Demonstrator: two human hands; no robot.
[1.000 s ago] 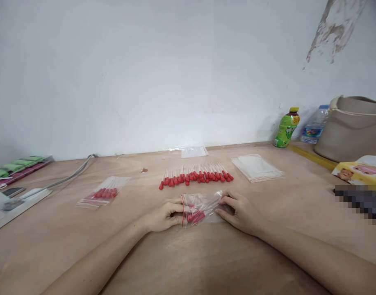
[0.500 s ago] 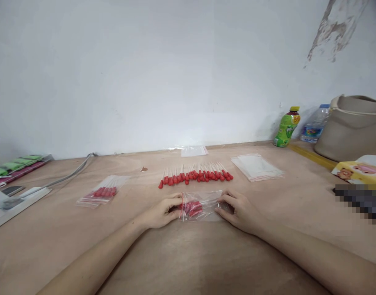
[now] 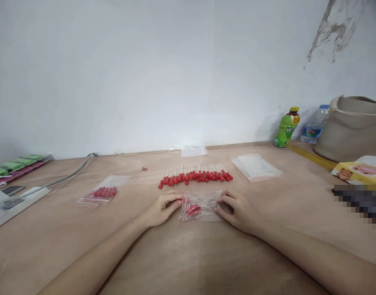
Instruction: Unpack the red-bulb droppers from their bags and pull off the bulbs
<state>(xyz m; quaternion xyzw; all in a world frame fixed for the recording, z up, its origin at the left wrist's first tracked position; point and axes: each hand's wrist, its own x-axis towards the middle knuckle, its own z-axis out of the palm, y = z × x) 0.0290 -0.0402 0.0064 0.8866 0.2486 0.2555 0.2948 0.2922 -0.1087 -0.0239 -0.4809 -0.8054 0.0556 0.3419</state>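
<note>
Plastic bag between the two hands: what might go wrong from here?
The bag is held at its ends by the left hand and right hand. If its red-striped mouth at the left end is not fully sealed, the red-tipped droppers inside might slip out. A careless wrist could also knock the row of droppers just behind it.

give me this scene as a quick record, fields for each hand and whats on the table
left hand: pinches the red-strip edge of the small clear bag
right hand: fingers rest on the bag's other end
small clear bag: flat on the table, red-bulbed droppers inside
behind the bag: row of loose droppers
far left: filled bag
far right: stack of empty bags, green bottle, water bottle
</note>
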